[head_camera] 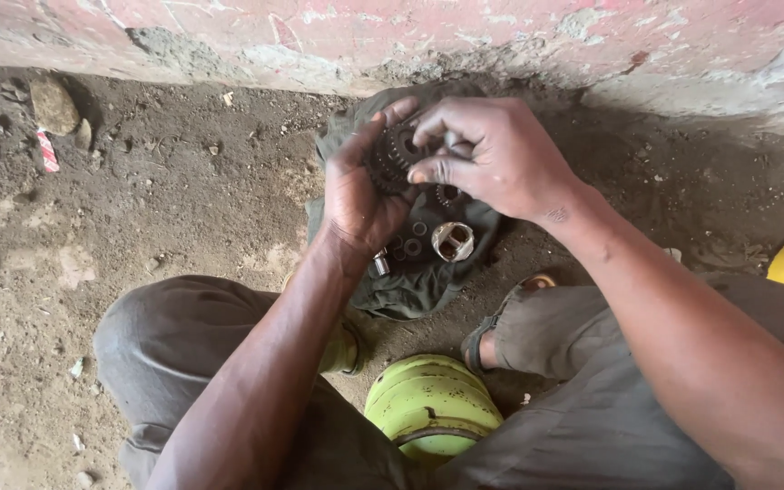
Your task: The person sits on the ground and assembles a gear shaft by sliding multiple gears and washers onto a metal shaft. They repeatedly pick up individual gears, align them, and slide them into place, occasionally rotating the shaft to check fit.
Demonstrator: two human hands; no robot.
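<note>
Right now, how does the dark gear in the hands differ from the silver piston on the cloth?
The gear is dark and toothed; the piston is shiny, smooth and hollow. The gear is held up by the left hand and right hand; the piston lies untouched. Both are metal.

Both hands raised together, left hand [360, 195] cupped, right hand [492, 154] fingers pinched.

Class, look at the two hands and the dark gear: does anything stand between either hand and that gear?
Nothing visible does. The left hand and the right hand both already touch the gear, above the dark cloth.
</note>
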